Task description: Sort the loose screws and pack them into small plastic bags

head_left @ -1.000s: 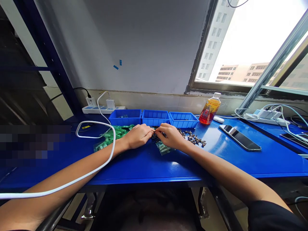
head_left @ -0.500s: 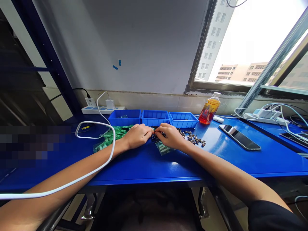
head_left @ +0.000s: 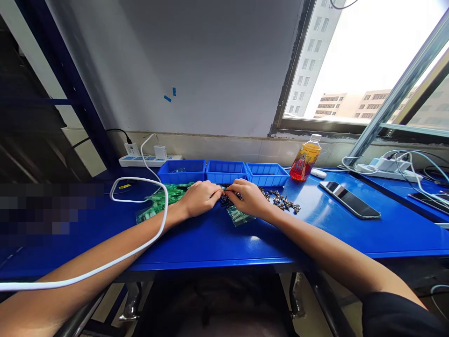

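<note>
Fingertips of my left hand (head_left: 202, 197) and my right hand (head_left: 248, 198) are pinched close together over the middle of the blue table (head_left: 210, 243). What they pinch is too small and too hidden to name. Under and beside my left hand lies a heap of green-tinted plastic packets (head_left: 157, 206). Another green-tinted plastic packet (head_left: 239, 216) lies just below my right hand. Small dark and brassy metal screw-like parts (head_left: 286, 204) are scattered behind and to the right of my right hand, partly covered by it.
Three blue bins stand behind my hands: a left bin (head_left: 182, 177), a middle bin (head_left: 226, 178) and a right bin (head_left: 268, 180). A drink bottle (head_left: 305, 159) and a phone (head_left: 349, 200) are to the right. A white cable (head_left: 105, 267) loops across my left forearm.
</note>
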The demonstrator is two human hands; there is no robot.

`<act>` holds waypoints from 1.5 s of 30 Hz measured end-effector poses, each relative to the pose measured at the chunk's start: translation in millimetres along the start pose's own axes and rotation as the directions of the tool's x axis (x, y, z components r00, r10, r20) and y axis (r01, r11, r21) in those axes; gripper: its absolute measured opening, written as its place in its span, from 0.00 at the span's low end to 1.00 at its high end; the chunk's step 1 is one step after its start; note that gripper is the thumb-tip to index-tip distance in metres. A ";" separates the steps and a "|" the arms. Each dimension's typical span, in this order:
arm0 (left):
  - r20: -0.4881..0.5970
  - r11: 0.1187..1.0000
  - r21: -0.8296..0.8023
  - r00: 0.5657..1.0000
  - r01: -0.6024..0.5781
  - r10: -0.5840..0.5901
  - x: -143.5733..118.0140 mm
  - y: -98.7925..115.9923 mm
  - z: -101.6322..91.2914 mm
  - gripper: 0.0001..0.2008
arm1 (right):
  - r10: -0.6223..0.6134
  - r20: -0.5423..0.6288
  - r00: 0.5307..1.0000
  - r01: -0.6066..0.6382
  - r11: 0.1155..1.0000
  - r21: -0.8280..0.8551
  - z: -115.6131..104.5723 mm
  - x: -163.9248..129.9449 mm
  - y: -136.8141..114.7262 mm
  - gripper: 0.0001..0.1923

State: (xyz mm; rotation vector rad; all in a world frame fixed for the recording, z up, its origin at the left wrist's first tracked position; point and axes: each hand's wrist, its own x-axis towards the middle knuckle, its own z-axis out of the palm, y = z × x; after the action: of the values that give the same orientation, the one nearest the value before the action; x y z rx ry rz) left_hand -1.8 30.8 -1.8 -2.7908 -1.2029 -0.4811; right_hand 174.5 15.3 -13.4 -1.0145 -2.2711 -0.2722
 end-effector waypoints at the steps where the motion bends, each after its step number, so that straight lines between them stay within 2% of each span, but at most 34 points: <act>1: -0.015 1.000 -0.027 1.000 0.002 -0.002 0.0 -0.5 0.2 0.16 | 0.011 0.002 1.000 -0.011 1.000 -0.006 0.2 0.0 0.1 0.07; 9: -0.060 0.994 -0.104 0.998 0.015 -0.021 0.6 -7.2 1.9 0.15 | 0.110 -0.005 0.994 -0.110 0.993 -0.052 1.6 0.3 1.1 0.08; 17: -0.075 0.990 -0.139 0.997 0.016 -0.027 -0.2 -5.1 0.5 0.13 | 0.075 0.031 0.997 -0.075 0.997 -0.012 -0.1 0.2 0.2 0.08; 30: -0.062 0.991 -0.129 0.997 0.030 -0.038 0.3 -5.7 -0.7 0.13 | 0.092 0.008 0.996 -0.093 0.994 0.051 -1.0 0.6 -0.2 0.03; 38: -0.027 0.993 -0.112 0.999 0.029 -0.032 -0.5 -4.4 0.8 0.13 | 0.097 -0.004 0.995 -0.097 0.995 0.038 0.6 0.4 1.5 0.05; 45: -0.052 0.994 -0.111 0.999 0.003 -0.009 0.1 -5.7 1.7 0.11 | 0.105 -0.007 0.994 -0.105 0.994 0.025 1.5 0.2 1.9 0.06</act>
State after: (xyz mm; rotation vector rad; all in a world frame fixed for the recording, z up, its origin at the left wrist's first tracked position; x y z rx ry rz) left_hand -5.4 35.1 -3.7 -2.8466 -1.2099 -0.6365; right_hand 175.1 17.3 -14.5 -1.1135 -2.2000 -0.2034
